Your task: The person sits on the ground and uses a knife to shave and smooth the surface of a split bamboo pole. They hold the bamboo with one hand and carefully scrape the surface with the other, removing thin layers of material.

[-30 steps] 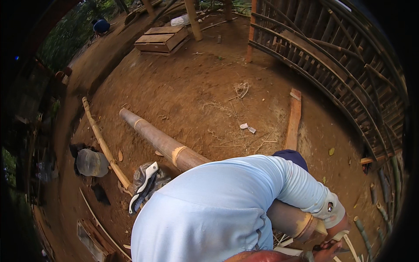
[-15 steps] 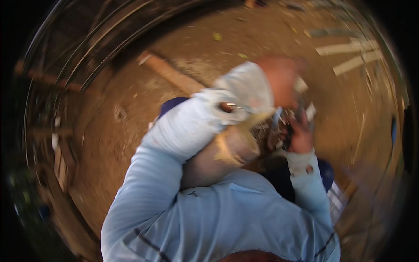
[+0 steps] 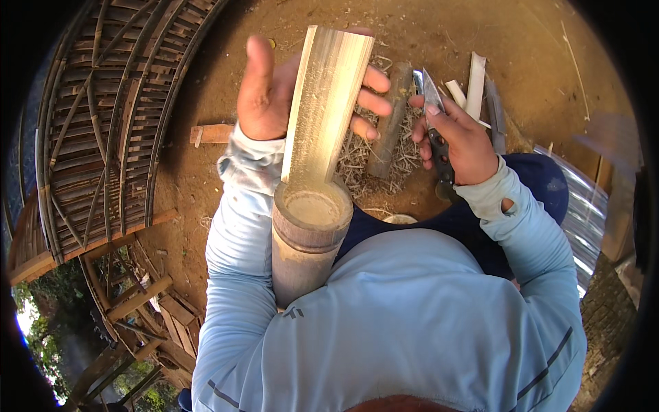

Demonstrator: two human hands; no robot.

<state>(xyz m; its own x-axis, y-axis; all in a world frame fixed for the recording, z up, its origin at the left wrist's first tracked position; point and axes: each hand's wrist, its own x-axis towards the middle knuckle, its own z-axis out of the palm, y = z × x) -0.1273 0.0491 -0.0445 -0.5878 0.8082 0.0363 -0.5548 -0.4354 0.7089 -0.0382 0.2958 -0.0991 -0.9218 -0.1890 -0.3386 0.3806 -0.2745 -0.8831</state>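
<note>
A bamboo tube [image 3: 309,264] leans between my left arm and my body. Its upper end is cut away to one long, pale, concave strip [image 3: 328,103]. Behind that strip lies my left hand [image 3: 270,99], palm up. The thumb stands apart on one side and the fingertips show past the other edge, stretched and not closed round it; the strip hides most of the palm. In my right hand [image 3: 467,141] is a knife [image 3: 441,154] with a dark, holed handle, its blade pointing up and away from me, clear of the bamboo.
Beyond my lap, a round piece of bamboo [image 3: 392,123] lies among pale shavings [image 3: 360,161] on the dirt ground. Split strips [image 3: 475,86] lie past my right hand. A slatted bamboo structure [image 3: 103,117] stands at the left, and a flat reddish board [image 3: 213,134] lies near it.
My left hand has come back from the far right to behind the bamboo, palm up now. The bamboo strip points away from me. The knife in my right hand shows plainly.
</note>
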